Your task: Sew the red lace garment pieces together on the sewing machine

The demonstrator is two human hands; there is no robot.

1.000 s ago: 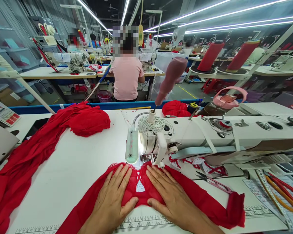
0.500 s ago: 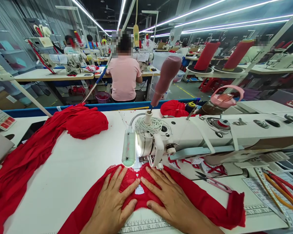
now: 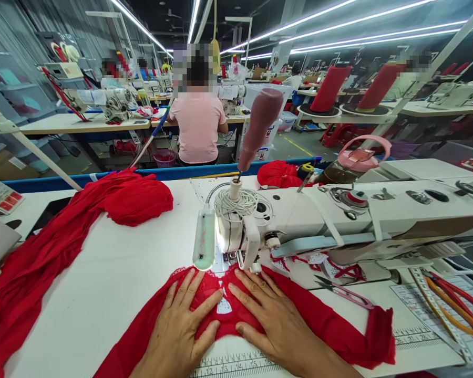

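Two bare hands, reaching in over a printed ruler scale point(image 3: 252, 362). Left hand point(image 3: 177, 317): palm down, fingers fanned apart and extended, thumb out to the side; pressed on cloth, gripping nothing. Right hand point(image 3: 276, 320): likewise flat, fingers spread, clasping nothing; index finger and thumb angled toward the left hand.

One red garment piece point(image 3: 228, 328): spread flat on the tabletop, lace along its far edge, a small white, speckled patch point(image 3: 224, 306) at centre. Position: beneath both hands, its middle showing between the thumbs and index fingers, the patch between the index fingertips; one red band runs out under each forearm.

One pair of pink-handled snips point(image 3: 345, 292): right of the right hand, apart from it, beside the red band.

One white sewing machine point(image 3: 299, 223): presser foot point(image 3: 230, 257) just beyond the fingertips, near the lace edge; whether cloth lies under it cannot be told.

One heap of red cloth point(image 3: 137, 199): farther off, left.

Beyond: a seated co-worker, pink shirt point(image 3: 198, 128).
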